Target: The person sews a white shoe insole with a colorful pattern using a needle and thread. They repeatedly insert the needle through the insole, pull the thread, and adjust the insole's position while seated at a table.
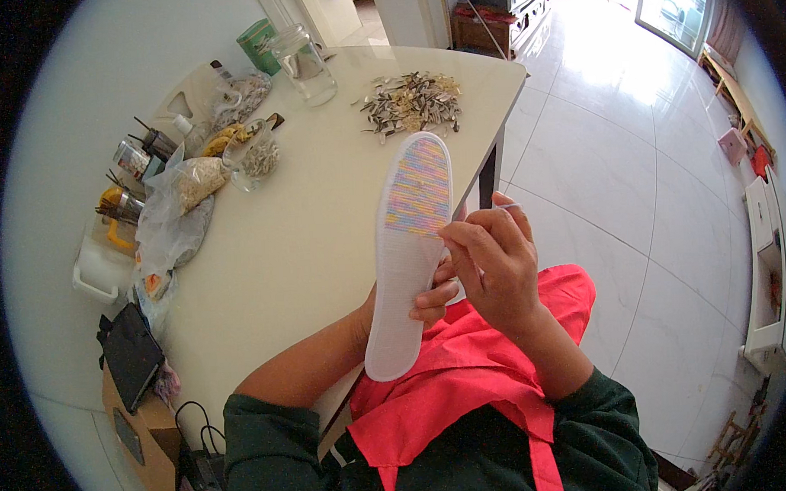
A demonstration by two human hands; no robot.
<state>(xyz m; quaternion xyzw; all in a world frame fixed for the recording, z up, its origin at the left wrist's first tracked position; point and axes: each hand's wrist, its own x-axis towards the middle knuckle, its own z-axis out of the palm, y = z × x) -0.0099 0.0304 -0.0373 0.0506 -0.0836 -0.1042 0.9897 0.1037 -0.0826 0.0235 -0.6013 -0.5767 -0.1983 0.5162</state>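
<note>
A white shoe insole [395, 297] is held up at a tilt over my lap. Rows of pink, yellow and blue stitches [418, 186] cover its upper part, while the lower part is plain white mesh. My left hand [434, 299] grips it from behind, with fingertips curled around its right edge. At that same edge, by the lowest stitched row, my right hand [494, 261] has thumb and forefinger pinched together. A pale thread [510, 206] crosses its raised outer fingers. Any needle in the pinch is too small or hidden to make out.
Sunflower seeds and shells [414, 105] lie heaped on the cream table [289, 236]. A glass jar [305, 67], a green tin [257, 46], a glass bowl [253, 156] and plastic bags [177, 207] stand along the wall. A red apron [462, 366] covers my lap.
</note>
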